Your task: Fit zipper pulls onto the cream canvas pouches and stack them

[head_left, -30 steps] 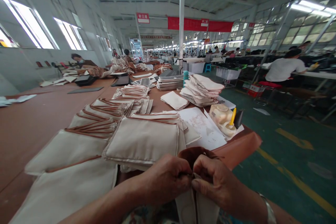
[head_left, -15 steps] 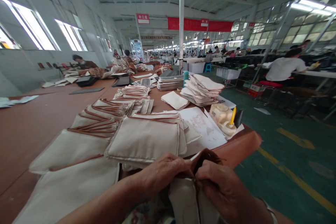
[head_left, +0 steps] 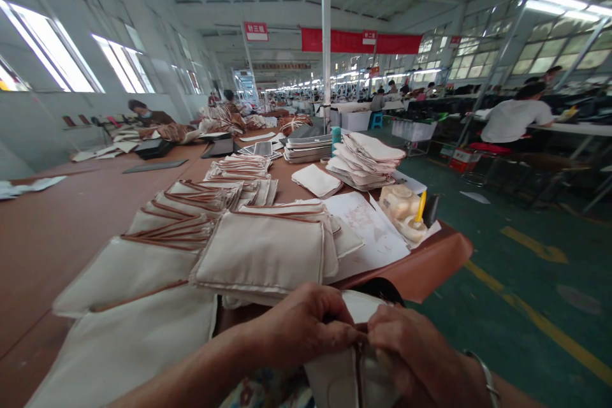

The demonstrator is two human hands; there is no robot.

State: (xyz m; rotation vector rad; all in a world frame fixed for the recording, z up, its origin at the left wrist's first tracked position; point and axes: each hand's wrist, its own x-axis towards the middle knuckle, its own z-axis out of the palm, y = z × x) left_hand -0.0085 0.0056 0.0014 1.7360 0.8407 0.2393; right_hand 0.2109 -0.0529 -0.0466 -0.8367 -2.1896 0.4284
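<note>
Close to my body, my left hand [head_left: 315, 319] and my right hand [head_left: 406, 338] pinch a cream fabric piece with brown edging [head_left: 335, 376] between them. Their fingertips almost meet at its brown seam. Part of the piece lies behind my fingers, and a dark curved part shows beyond them. Just past my left hand, a stack of cream padded pieces [head_left: 262, 252] lies on the table. More cream pieces with brown edging [head_left: 157, 248] fan out to the left.
The brown-covered table [head_left: 57, 229] ends at a right corner [head_left: 444, 258]. White paper [head_left: 363, 229], a glue-stained container [head_left: 401, 207] with a yellow-handled tool, and a pile of cream panels [head_left: 366, 162] stand on the right. A seated person [head_left: 516, 115] works farther right.
My hands have turned the cream piece: its brown flap has folded down, and a cream face and dark curve show behind my fingers. The view has shifted slightly.
</note>
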